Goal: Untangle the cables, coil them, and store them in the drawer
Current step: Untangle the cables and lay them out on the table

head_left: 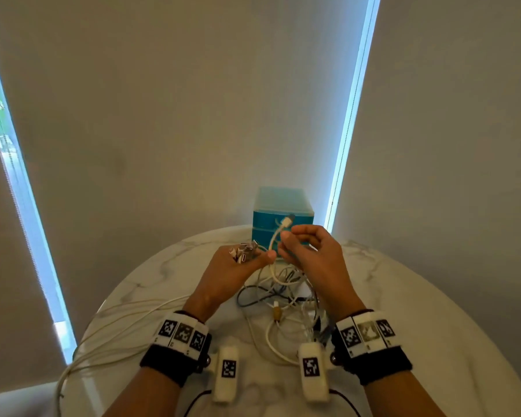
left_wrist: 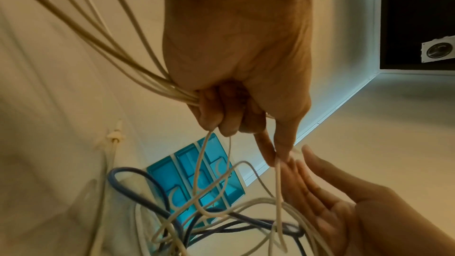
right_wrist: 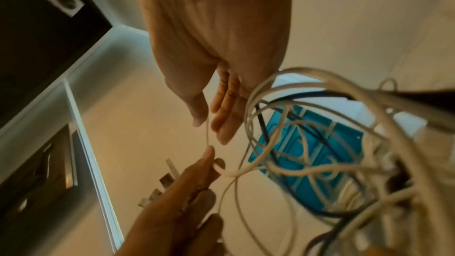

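Note:
My left hand [head_left: 241,263] grips a bundle of white cable ends [head_left: 245,251] with their plugs sticking up, the fingers curled round it [left_wrist: 216,112]. Its thumb and forefinger also pinch a single white cable [head_left: 272,245] whose plug [head_left: 289,219] rises in front of the blue drawer unit [head_left: 283,212]. My right hand [head_left: 310,251] hovers just right of that cable, fingers straight and loose [right_wrist: 224,122], with the cable [right_wrist: 208,129] passing between thumb and fingers. Below both hands lies a tangle of white and dark blue cables [head_left: 286,296] on the round marble table [head_left: 403,296].
Several white cables [head_left: 118,326] trail from my left hand across the table and hang over its left edge. The drawer unit stands at the table's far edge against the blinds, all its drawers closed [left_wrist: 197,172]. Bare tabletop shows to the right of the tangle.

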Available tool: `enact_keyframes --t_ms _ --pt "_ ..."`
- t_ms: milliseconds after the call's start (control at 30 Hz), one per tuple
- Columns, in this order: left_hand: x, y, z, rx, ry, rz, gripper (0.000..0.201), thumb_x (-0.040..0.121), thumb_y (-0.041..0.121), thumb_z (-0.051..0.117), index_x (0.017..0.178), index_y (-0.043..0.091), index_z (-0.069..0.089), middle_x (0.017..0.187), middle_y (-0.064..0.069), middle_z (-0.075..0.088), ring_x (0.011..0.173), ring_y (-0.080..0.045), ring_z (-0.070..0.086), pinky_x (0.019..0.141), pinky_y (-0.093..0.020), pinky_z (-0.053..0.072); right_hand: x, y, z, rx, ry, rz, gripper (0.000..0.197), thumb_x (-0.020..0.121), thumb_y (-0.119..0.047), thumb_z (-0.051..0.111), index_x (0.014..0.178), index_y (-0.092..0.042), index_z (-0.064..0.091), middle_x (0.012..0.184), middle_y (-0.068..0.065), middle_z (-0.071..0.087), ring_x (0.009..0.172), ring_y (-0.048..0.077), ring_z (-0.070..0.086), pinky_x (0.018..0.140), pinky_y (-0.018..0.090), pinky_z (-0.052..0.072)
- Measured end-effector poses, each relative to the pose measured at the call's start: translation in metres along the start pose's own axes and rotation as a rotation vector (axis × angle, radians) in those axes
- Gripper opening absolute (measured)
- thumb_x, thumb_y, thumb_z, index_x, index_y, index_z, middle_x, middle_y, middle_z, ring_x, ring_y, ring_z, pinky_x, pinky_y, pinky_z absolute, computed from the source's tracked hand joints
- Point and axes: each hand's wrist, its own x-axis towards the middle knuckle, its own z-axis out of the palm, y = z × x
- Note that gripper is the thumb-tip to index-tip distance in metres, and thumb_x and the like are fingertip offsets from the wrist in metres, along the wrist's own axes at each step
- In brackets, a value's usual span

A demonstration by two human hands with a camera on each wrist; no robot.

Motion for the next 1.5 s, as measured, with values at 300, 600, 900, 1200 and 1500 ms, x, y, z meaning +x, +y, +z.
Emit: enact_keyframes --t_ms 300,600,900,1200,1500 --pt "0.009 -0.009 -0.002 -0.155 0.428 -0.046 0.021 0.095 0.034 0.080 0.088 0.015 0.083 0.083 -0.005 0.079 0.071 -0.005 0.059 0.072 -0.027 0.049 -0.001 0.040 -0.073 -0.470 0.085 0.074 0.012 0.088 -0.019 0.086 0.094 -0.025 0.077 0.091 -0.005 0.079 0.090 0.015 0.077 0.087 0.048 0.066" --pt "0.001 -0.003 0.010 -0.106 0.209 -0.025 0.025 0.094 0.049 0.077 0.095 0.025 0.084 0.095 0.006 0.082 0.087 -0.006 0.072 0.081 -0.023 0.051 -0.017 0.011 -0.054 -0.426 -0.001 -0.174 0.027 0.096 -0.034 0.079 0.121 -0.038 0.068 0.138 -0.012 0.065 0.129 0.007 0.055 0.100 0.020 0.045" --pt "-0.005 0.000 0.020 0.163 -0.260 0.036 0.016 0.093 0.042 0.080 0.095 0.026 0.084 0.095 0.011 0.081 0.093 -0.005 0.075 0.085 -0.022 0.057 -0.024 0.015 -0.032 -0.217 0.010 0.034 0.039 0.101 -0.056 0.065 0.096 -0.022 0.084 0.094 -0.006 0.083 0.098 0.010 0.077 0.096 0.036 0.061" --pt "-0.001 -0.003 0.015 -0.066 -0.081 -0.131 0.024 0.095 0.048 0.077 0.110 0.029 0.073 0.073 0.017 0.071 0.065 -0.003 0.064 0.059 -0.012 0.046 -0.029 0.007 -0.029 -0.146 0.234 -0.198 0.023 0.111 -0.043 0.052 0.108 -0.028 0.069 0.075 -0.007 0.075 0.069 0.012 0.070 0.071 0.031 0.058" --pt "-0.003 0.004 0.018 -0.303 -0.145 -0.143 0.032 0.103 0.055 0.061 0.102 0.024 0.069 0.069 0.008 0.051 0.058 -0.007 0.037 0.053 -0.022 0.030 -0.041 0.033 0.008 -0.269 -0.265 0.057 0.023 0.113 -0.032 0.049 0.105 -0.023 0.068 0.085 -0.005 0.065 0.077 0.009 0.059 0.072 0.027 0.048"
